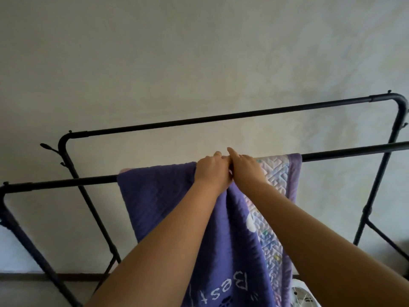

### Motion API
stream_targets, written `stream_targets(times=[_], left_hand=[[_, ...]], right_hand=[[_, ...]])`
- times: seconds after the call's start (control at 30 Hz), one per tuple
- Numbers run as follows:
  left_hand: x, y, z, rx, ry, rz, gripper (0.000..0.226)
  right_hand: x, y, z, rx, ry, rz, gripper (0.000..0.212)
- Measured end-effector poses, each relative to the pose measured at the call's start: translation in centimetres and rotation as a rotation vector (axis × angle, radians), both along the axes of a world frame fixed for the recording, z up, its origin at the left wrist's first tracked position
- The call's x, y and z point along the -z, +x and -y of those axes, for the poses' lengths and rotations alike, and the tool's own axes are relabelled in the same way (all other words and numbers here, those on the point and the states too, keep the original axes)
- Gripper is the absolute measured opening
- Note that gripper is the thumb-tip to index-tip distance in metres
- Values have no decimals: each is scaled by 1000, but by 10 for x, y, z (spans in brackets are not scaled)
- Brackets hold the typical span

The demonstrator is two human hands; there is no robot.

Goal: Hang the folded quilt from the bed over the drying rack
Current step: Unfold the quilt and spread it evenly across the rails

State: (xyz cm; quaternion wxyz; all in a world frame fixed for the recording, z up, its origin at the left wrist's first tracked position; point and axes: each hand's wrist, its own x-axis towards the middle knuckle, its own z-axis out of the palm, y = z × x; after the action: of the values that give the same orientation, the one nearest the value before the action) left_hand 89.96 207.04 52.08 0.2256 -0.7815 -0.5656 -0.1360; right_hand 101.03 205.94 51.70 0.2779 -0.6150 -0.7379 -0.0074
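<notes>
A purple quilt (159,200) with white lettering and a pale patterned strip hangs over the near bar of a black metal drying rack (66,181). My left hand (211,171) and my right hand (246,166) rest side by side on top of the quilt where it folds over the bar. The left hand's fingers curl over the fabric and grip it. The right hand lies across the fold with its fingers reaching past the bar; whether it grips the fabric I cannot tell. The quilt's lower part drops out of view below.
The rack's far bar (221,118) runs parallel behind, close to a plain pale wall (199,63). Slanted black legs (93,207) cross at left and right. A white fan (309,295) sits low on the right beside the quilt.
</notes>
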Motion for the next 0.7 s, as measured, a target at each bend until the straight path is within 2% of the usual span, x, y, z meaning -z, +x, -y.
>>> stream_targets(times=[0.07,0.13,0.27,0.43,0.7], left_hand=[[4,-2,0,43,2,114,21],[8,-5,1,31,-5,151,23],[7,-27,0,-49,-20,60,35],[5,-80,-5,-141,-41,58,26],[7,-161,-3,-348,-16,39,29]], right_hand=[[4,3,-2,10,34,4,52],[6,4,-9,21,43,-5,47],[15,3,-26,-3,87,40,33],[22,8,-33,-36,160,46,27],[21,9,-37,-52,173,43,27]])
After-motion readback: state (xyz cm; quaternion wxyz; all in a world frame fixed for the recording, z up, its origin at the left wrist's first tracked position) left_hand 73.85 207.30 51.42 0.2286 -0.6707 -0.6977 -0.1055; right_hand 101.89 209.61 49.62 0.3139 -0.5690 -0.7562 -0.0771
